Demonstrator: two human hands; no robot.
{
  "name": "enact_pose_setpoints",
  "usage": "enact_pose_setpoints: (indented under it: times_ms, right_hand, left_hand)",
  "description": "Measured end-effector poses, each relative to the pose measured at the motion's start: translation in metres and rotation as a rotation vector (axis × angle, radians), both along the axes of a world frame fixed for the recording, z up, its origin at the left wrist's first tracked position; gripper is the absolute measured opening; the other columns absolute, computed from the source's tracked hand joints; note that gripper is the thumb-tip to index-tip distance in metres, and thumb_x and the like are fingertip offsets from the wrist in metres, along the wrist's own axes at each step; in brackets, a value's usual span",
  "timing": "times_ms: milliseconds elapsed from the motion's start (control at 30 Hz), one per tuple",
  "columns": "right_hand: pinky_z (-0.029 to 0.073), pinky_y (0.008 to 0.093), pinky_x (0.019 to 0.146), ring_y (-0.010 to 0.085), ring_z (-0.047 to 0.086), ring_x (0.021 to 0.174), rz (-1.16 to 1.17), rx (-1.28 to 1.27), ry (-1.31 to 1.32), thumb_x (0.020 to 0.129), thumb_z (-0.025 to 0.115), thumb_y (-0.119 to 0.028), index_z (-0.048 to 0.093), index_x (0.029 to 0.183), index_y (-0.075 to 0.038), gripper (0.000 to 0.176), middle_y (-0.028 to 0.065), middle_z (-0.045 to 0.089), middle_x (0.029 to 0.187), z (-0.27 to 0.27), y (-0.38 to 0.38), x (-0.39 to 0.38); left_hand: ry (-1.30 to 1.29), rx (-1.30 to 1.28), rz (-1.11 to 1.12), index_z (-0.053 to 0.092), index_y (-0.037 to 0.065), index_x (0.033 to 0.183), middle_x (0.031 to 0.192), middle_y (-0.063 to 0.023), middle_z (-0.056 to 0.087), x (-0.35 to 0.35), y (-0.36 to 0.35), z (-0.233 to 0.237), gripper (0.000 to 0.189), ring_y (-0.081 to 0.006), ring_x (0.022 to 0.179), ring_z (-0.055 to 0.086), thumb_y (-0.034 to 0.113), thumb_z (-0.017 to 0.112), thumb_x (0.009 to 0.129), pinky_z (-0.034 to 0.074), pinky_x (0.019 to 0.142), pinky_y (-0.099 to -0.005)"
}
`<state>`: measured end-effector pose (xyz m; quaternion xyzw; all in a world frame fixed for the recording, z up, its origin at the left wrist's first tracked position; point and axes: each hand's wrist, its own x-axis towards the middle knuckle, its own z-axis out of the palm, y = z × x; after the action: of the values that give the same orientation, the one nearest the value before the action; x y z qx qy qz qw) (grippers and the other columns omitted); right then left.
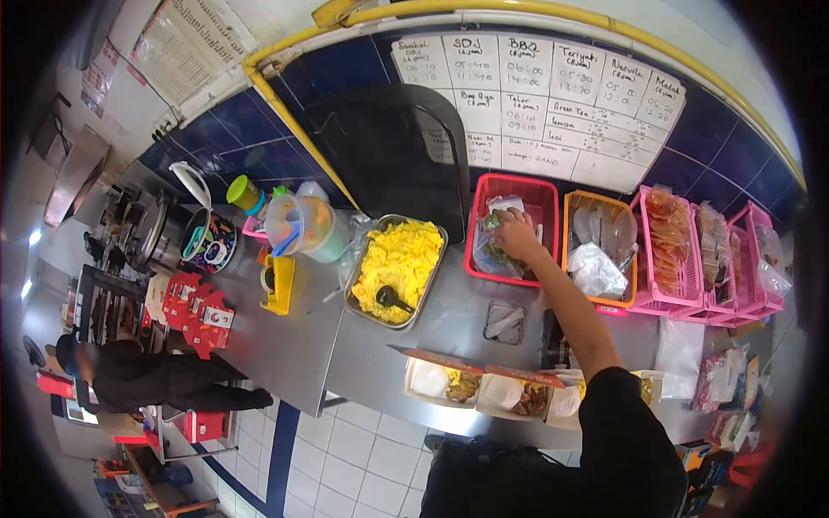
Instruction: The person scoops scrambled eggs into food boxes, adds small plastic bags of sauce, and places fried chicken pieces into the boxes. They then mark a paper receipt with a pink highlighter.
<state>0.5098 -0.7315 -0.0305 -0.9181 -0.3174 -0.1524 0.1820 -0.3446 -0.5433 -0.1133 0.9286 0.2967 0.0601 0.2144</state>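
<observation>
My right hand (516,235) reaches down into a red plastic basket (476,259) by the wall, fingers curled round a green, leafy-looking packet (492,222). Clear plastic and pale packets lie around it in the basket. Below my forearm, open takeaway boxes (496,413) stand in a row along the counter's near edge. White rice, yellow egg and brown meat show in them, and my sleeve covers part of the row. A metal tray of scrambled eggs (401,259) with a black scoop (393,298) sits to the left. My left hand is out of view.
An orange basket (566,259) with lids and pink baskets (648,298) of packets stand on the right. A small clear container (504,322) lies on the steel counter. Leftward are a yellow tape dispenser (278,289), red cartons (194,312) and another person (147,375).
</observation>
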Motion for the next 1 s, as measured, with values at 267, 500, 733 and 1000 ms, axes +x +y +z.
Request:
enact_pose_setpoints:
  times_ms: [267,500,733,1000]
  right_hand:
    - [0.039,0.0537,0.104,0.031,0.055,0.125,-0.007,-0.25,0.269,0.084,0.062,-0.024,0.074,0.097,-0.008,0.024,0.0069,0.067,0.123,0.005,0.0,-0.012]
    - [0.036,0.0565,0.105,0.0298,0.055,0.126,0.075,-0.311,-0.029,0.083,0.064,-0.028,0.072,0.106,-0.008,0.031,0.0069,0.068,0.121,-0.034,-0.016,-0.007]
    - [0.048,0.0452,0.095,0.0309,0.063,0.114,0.082,-0.024,0.209,0.079,0.068,-0.013,0.073,0.098,-0.008,0.021,0.0118,0.072,0.109,0.015,-0.021,0.012]
    - [0.054,0.0415,0.079,0.0322,0.07,0.084,0.376,-0.073,0.473,0.071,0.07,-0.011,0.071,0.091,-0.006,0.021,0.0128,0.072,0.088,0.068,-0.021,0.041]
  left_hand:
    - [-0.003,0.009,-0.005,0.056,0.0,0.095,0.08,-0.0115,0.054,-0.018,-0.003,0.001,0.024,-0.0296,0.078,0.051,0.022,0.066,0.096,0.045,0.079,-0.0445]
    - [-0.005,0.015,-0.011,0.056,0.0,0.096,0.081,-0.0119,0.055,-0.026,-0.009,0.0,0.024,-0.0299,0.079,0.051,0.022,0.066,0.096,0.045,0.079,-0.0444]
    - [-0.007,0.016,0.007,0.057,0.0,0.097,0.082,-0.0124,0.055,-0.029,-0.022,-0.002,0.024,-0.0302,0.079,0.052,0.022,0.066,0.096,0.045,0.079,-0.0443]
    - [-0.013,0.038,-0.018,0.057,0.0,0.098,0.083,-0.0129,0.055,-0.023,-0.029,-0.004,0.024,-0.0305,0.08,0.052,0.022,0.066,0.096,0.045,0.08,-0.0442]
